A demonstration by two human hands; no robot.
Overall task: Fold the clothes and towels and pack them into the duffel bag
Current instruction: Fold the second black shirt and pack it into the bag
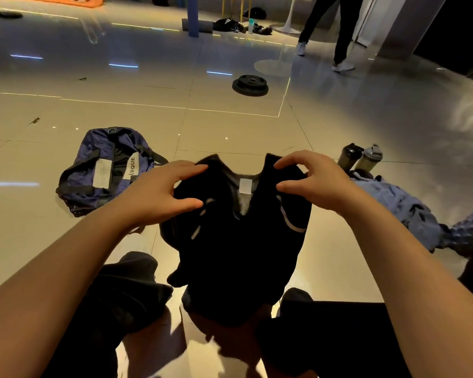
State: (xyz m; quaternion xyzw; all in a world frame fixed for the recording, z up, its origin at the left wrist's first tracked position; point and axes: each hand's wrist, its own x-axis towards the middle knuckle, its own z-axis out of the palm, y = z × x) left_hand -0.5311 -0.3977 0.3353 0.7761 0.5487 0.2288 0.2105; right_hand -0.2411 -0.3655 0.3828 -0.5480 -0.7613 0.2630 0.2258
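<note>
Nearest the camera I saw my own legs in dark trousers (131, 290), seated on the glossy tiled floor (230, 126). Just above them hung the black top (238, 241), held up off the floor, neckline facing me with a white label showing inside the collar. Left hand (159, 192) pinched the left shoulder, fingers (191, 170) curled over the fabric edge, thumb underneath. Right hand (314, 181) did the same on the right shoulder, fingers and thumb closed on the cloth. Hem sagged toward my lap, one sleeve bunched on the left side.

Judgement: step in hand was squaring up the top before the first fold. To do it well I'd keep both pinches level at the shoulder seams, give a shake so the sleeves drop free, then lay it flat on the floor in front of the knees, not fold mid-air. Bunched sleeve needed clearing first or the fold would come out lumpy.

Left of the top, near, lay the navy duffel bag (104, 170), slumped; couldn't tell if the zip was open. Right, a blue-grey towel heap (402, 211), unfolded, with two bottles (361, 156) just behind. Farther out, a weight plate (250, 84) and someone standing (336, 31)
</note>
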